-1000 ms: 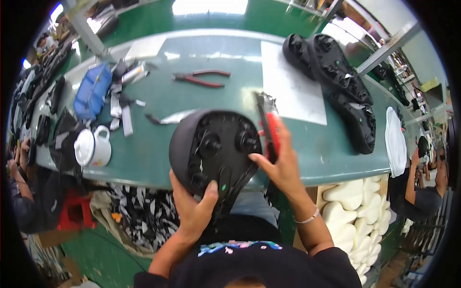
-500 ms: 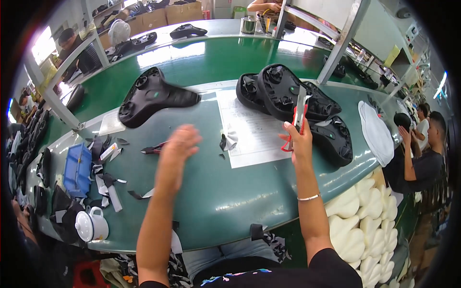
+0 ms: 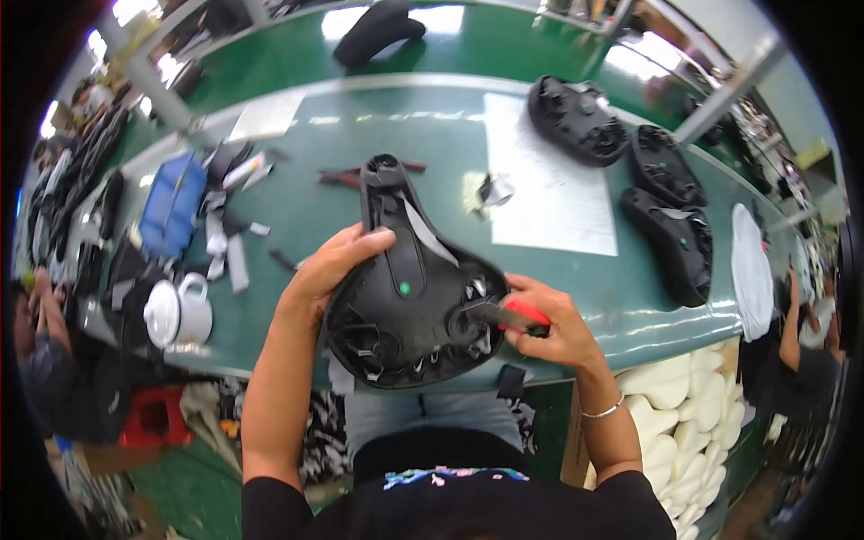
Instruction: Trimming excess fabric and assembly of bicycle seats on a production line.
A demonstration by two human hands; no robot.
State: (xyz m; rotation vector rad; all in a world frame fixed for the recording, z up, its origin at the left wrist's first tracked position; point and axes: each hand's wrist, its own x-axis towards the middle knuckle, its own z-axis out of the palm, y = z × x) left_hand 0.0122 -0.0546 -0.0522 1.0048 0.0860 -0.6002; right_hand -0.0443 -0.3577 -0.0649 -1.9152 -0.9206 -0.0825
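Green workbench (image 3: 378, 135), left hand (image 3: 328, 270) gripping black saddle (image 3: 405, 297) (underside up), right hand (image 3: 549, 328) clenching red-handled tool (image 3: 515, 315), tip hidden.

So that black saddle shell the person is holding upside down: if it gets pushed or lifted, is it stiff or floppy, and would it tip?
The black saddle shell probably stays stiff: it keeps its moulded shape with only the left hand gripping one edge. It seems fairly light, since that grip steadies it while the right hand works with a red-handled tool. Its wide rear overhangs the green table, so it might tip if released.

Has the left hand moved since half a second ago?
Yes. The left hand came back from over the green table and now grips the black saddle at the near edge.
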